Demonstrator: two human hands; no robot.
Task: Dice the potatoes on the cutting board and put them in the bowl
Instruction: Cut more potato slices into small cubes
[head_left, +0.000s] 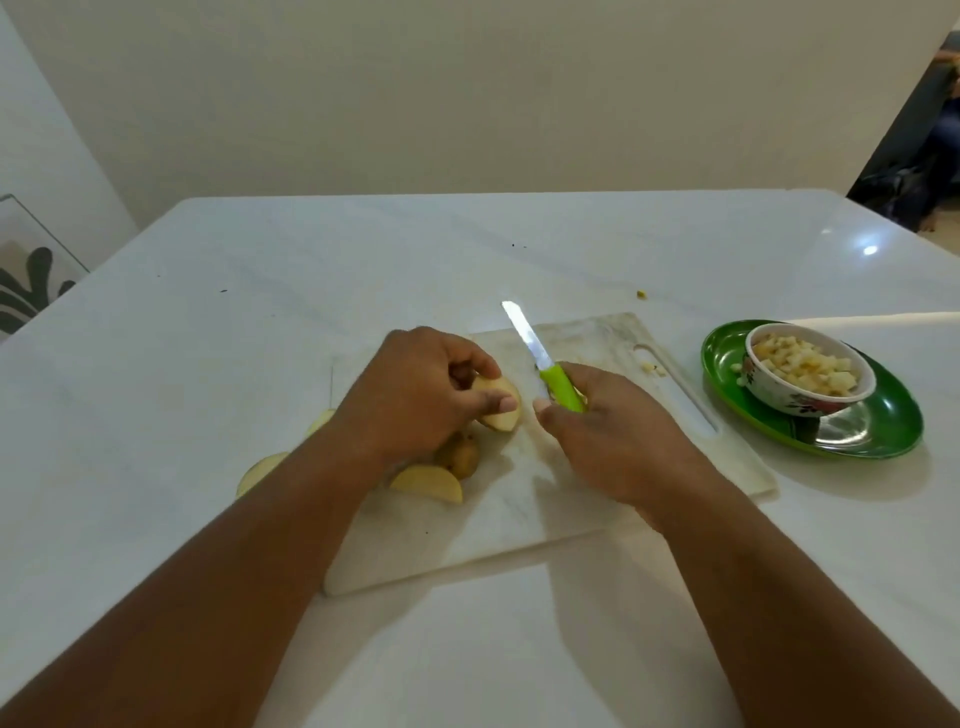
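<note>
Pale, firm wedge (497, 403), likely slippery when cut, is pinched by the left hand (415, 395); knife (540, 358) is gripped by the right hand (613, 431).

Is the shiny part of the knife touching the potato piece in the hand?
Apart. The head view shows bare cutting board between the knife blade and the potato piece that the left hand holds.
</note>
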